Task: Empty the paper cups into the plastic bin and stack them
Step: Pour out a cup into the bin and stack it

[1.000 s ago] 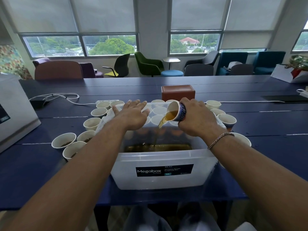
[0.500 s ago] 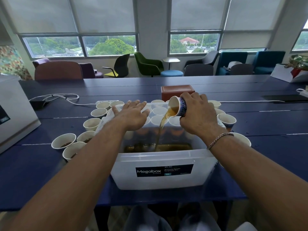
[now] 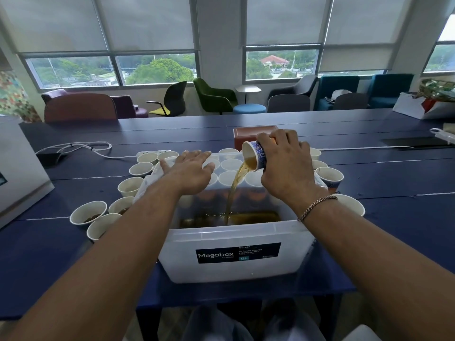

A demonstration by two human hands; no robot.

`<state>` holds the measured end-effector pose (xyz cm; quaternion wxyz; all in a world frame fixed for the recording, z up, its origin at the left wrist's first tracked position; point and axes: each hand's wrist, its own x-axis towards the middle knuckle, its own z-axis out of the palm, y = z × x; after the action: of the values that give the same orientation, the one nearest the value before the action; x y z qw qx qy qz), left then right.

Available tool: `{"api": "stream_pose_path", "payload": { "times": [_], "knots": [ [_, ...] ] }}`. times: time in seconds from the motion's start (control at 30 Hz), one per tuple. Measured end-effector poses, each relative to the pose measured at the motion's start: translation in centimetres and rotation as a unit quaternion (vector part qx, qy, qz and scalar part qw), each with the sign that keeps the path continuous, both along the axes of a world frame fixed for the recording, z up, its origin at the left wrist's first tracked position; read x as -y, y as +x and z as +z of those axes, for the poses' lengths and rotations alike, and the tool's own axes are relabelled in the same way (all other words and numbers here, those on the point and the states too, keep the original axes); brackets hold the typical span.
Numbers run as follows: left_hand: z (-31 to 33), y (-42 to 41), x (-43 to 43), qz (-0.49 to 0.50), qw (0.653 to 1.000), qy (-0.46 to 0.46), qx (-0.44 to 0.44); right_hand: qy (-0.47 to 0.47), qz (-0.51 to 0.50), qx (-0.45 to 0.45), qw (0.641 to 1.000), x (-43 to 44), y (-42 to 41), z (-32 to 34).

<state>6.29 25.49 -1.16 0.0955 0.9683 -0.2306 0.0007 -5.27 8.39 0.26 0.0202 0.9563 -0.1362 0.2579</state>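
Cup (image 3: 254, 156) tipped steeper and held higher over bin (image 3: 221, 267) than 1 s ago; stream (image 3: 234, 190) thicker.

Left of bin: left cups (image 3: 88, 212) standing upright, some with brown dregs, not yet emptied. Left hand (image 3: 190, 169) flat, palm down, fingers straight at bin's left rim, gripping nothing; position unchanged. Over bin centre: tilted cup with its mouth facing left and down, pouring into brown pool (image 3: 246, 217) on bin floor. Right hand (image 3: 288, 168) curled round that cup from above. Right of bin: right cups (image 3: 328, 177) standing, contents not visible. Judgement: keep cup mouth well inside the rim, finish the tilt slowly so the stream lands mid-pool without splashing, hold it inverted until drips stop, then start the stack. Left hand is best used to steady the bin.
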Motion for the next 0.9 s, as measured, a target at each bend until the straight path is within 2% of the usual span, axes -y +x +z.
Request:
{"api": "stream_pose_path", "payload": {
  "times": [0.37, 0.53, 0.63, 0.7, 0.77, 0.9],
  "knots": [
    [0.1, -0.1, 0.0, 0.001, 1.0, -0.001, -0.006, -0.051, 0.025, 0.035, 0.998, -0.4, 0.1, 0.1],
    [0.1, -0.1, 0.0, 0.002, 1.0, 0.004, -0.003, -0.066, 0.033, 0.034, 0.997, -0.3, 0.1, 0.0],
    [0.0, -0.2, 0.0, 0.0, 1.0, 0.004, -0.003, -0.058, 0.028, 0.001, 0.998, -0.2, -0.2, -0.1],
    [0.1, -0.3, -0.1, 0.001, 1.0, 0.003, -0.005, -0.021, 0.02, -0.03, 0.999, -0.2, -0.3, -0.3],
    [0.2, -0.5, -0.1, 0.002, 1.0, 0.002, -0.006, 0.057, 0.023, -0.05, 0.997, 0.0, -0.4, -0.6],
    [0.7, -0.9, 0.5, 0.017, 0.999, -0.043, -0.003, 0.21, 0.052, -0.04, 0.975, 0.8, -0.3, -0.4]
  ]
}}
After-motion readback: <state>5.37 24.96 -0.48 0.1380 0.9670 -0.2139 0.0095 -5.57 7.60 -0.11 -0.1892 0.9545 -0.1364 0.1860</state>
